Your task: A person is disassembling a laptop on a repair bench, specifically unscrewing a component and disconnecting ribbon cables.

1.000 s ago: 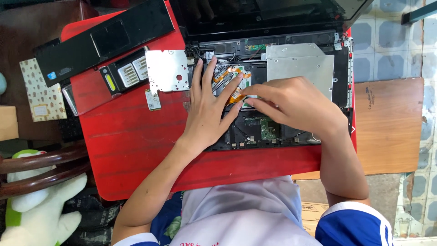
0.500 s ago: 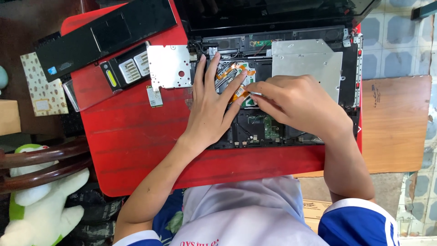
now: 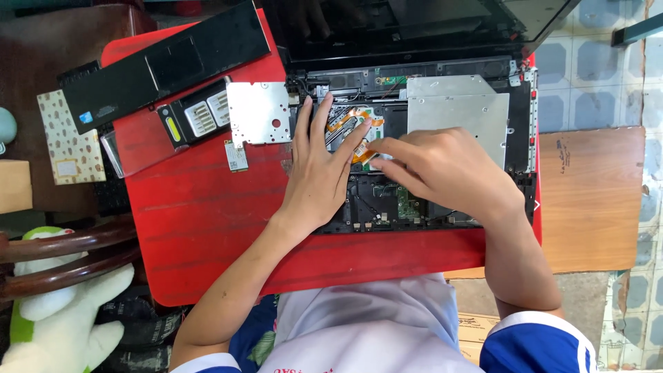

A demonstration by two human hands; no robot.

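Head view: left hand (image 3: 319, 176) lies flat, fingers spread, grasping nothing, steadying the opened black laptop chassis (image 3: 414, 148) on the red table (image 3: 200, 221). At three o'clock, right hand (image 3: 442, 169) pinches near the orange ribbon cable (image 3: 359, 138); its hold cannot be told.

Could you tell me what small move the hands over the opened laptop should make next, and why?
Probably ease the orange ribbon cable free: the left hand lies flat bracing the opened laptop, and the right hand pinches at the cable's end.
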